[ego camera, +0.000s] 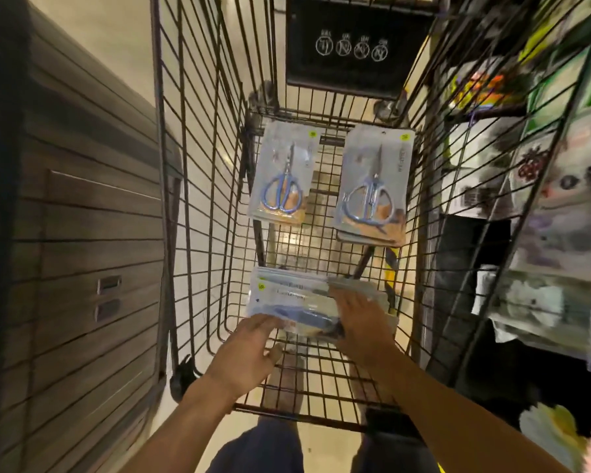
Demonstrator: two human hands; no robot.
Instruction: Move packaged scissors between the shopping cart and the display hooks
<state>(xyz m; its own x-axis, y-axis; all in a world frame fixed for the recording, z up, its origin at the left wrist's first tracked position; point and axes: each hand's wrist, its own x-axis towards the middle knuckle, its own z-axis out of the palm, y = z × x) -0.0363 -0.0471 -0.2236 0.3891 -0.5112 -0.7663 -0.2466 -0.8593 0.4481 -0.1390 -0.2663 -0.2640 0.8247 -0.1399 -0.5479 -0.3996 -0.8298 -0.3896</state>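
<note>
Three groups of packaged scissors lie on the wire floor of the shopping cart, seen from above. One small stack sits in the upper middle of the frame, left of centre, with blue-handled scissors showing through the clear front. A second stack lies just beside it to the right, well apart from the cart's right wall. The third, nearest stack lies sideways in the lower middle, and both hands are on it. The left hand touches the stack's lower left corner with its fingertips, fingers fairly straight and spread. The right hand lies flat over the stack's right end, fingers extended and pressing down. A dark slatted wall fills the left of the frame; blurred hanging merchandise fills the right.
</note>
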